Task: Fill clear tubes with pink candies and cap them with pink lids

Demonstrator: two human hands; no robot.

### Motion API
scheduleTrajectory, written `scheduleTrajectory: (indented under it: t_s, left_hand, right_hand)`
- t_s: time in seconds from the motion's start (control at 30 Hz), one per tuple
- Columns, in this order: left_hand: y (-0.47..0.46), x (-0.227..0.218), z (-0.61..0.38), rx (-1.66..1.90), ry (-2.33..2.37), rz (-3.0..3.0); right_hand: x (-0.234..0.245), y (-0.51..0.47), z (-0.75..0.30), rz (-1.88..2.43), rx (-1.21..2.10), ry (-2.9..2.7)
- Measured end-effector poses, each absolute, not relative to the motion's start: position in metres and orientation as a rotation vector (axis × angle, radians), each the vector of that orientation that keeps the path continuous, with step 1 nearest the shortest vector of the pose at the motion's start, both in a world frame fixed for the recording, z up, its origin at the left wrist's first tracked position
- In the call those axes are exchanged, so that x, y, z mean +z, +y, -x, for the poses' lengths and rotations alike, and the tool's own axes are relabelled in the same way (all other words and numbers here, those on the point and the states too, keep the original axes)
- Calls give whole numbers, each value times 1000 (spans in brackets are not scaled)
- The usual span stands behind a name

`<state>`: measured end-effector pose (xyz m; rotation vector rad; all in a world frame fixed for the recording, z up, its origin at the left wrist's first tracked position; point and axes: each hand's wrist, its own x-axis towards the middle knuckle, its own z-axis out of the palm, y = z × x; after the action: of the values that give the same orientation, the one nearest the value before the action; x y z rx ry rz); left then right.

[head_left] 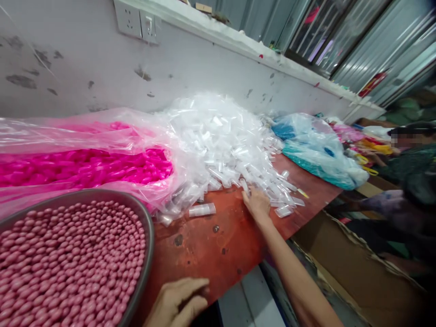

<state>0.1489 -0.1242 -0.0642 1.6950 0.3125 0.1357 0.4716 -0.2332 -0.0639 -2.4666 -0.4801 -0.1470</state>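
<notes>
Clear tubes (231, 150) | right hand (256, 203) reaching, fingers hidden | left hand (177, 302) cropped

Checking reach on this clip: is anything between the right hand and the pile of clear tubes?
Nothing visible does. The right hand is already at the near edge of the clear tubes, fingers touching them. The left hand rests on the table edge beside the tray of pink beads.
</notes>
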Motion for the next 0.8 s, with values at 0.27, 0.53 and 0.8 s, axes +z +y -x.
scheduleTrajectory:
  t_s: [0.27,0.53,0.8]
  left_hand:
    - [-125,-75,-204,271,422,-633]
    - [-126,-67,-186,316,373,-783]
    - [-145,-60,-177,520,490,-572]
  right_hand:
    - [-59,-249,-320,1658,792,-574]
    - [-71,-230,-251,1232,1237,-405]
    - [-74,-267,-223,1478,1103,-413]
